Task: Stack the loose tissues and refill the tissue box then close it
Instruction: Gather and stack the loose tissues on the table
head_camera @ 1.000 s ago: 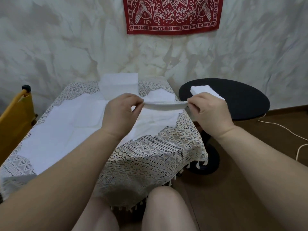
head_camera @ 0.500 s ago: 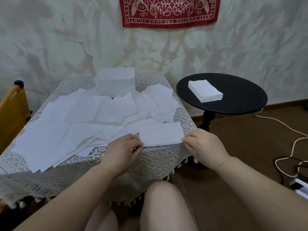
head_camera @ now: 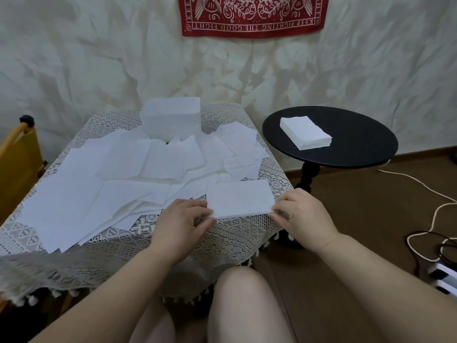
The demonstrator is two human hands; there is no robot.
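Left hand [head_camera: 181,220]: we pinched the near-left corner of a folded white tissue [head_camera: 239,198].
Right hand [head_camera: 300,216]: pinched its near-right corner.
Tissue: lay flat on our lace-covered table [head_camera: 242,233].
Beyond: loose white tissues [head_camera: 103,191], translucent tissue box [head_camera: 170,117].
Right: stacked white tissues [head_camera: 305,132] on round black side table [head_camera: 358,139].

You had one folded white tissue [head_camera: 239,198] lying flat at the lace-covered table's near right edge. Loose tissues [head_camera: 118,184] lay spread and overlapping across the table's middle and left. The translucent white tissue box [head_camera: 170,117] stood upright at the far edge. A neat tissue stack [head_camera: 305,132] sat on the round black side table.
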